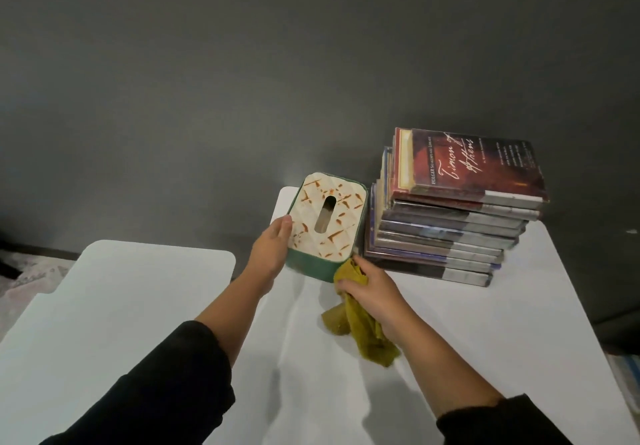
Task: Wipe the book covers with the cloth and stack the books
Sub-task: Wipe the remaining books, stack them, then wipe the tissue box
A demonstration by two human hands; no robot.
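Head view: left hand (273,248) steadies tissue box (327,224), right hand (372,287) fingers clutch cloth (360,326) — elbow/cloth could nudge uneven book stack (450,216) off desk (519,323).

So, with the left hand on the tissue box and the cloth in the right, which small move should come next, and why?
Probably set the tissue box aside. The left hand tilts it, the right hand grips the yellow cloth against its corner, and the books are already stacked.

Tissue box (327,226) left of book stack (450,216)
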